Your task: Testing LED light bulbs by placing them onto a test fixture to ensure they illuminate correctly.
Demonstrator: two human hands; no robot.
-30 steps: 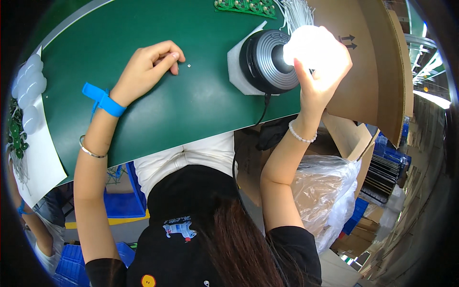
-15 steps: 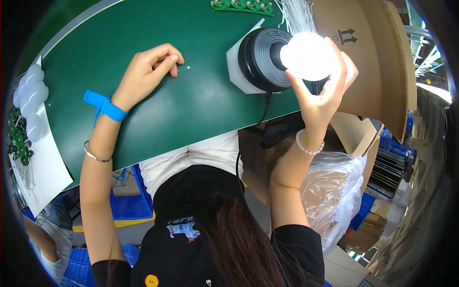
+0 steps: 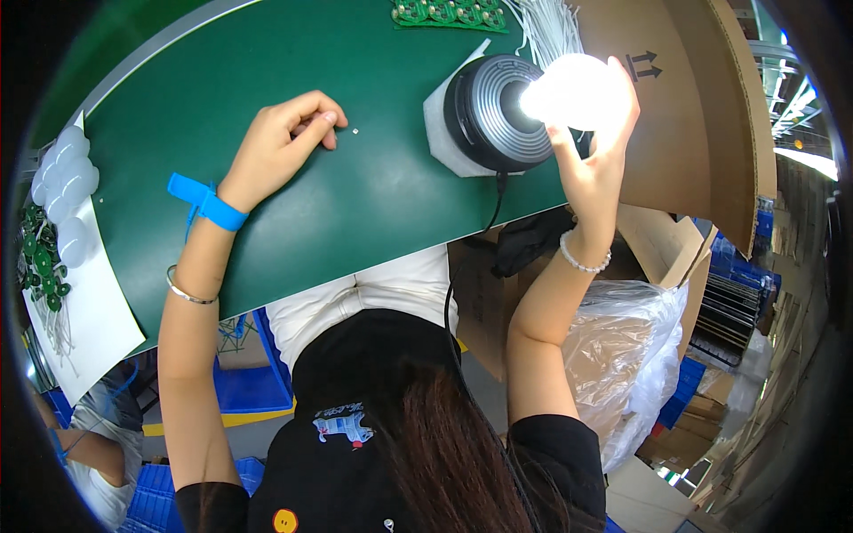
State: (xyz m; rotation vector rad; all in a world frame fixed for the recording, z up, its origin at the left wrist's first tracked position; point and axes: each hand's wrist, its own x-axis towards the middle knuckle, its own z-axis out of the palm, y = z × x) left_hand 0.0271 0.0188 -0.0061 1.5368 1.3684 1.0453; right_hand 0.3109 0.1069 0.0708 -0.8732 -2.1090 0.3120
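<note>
A brightly glowing white bulb [image 3: 582, 91] is gripped in my right hand [image 3: 597, 164], the thumb on its near side and the fingers round its right side. The bulb meets the centre of a round black device with a ringed silver face [image 3: 517, 107]; glare hides the exact contact. That device rests on a white pad [image 3: 437, 124], and a black cord leaves its lower side. My left hand [image 3: 283, 142] rests on the green table [image 3: 355, 200], fingers loosely curled with the thumb against them and nothing visible inside. Beside its fingertips lies a tiny white piece [image 3: 355, 131].
White domes [image 3: 67, 182] and small green circuit boards with wires [image 3: 40, 258] lie on a white sheet at the left. Green board panels [image 3: 449, 13] and a bundle of white wires [image 3: 551, 31] are at the back. An open cardboard box [image 3: 675, 133] stands right.
My right hand has turned about the bulb, its fingers now closer together and farther round the right side. The bulb still glows. My left hand keeps its curled pose.
</note>
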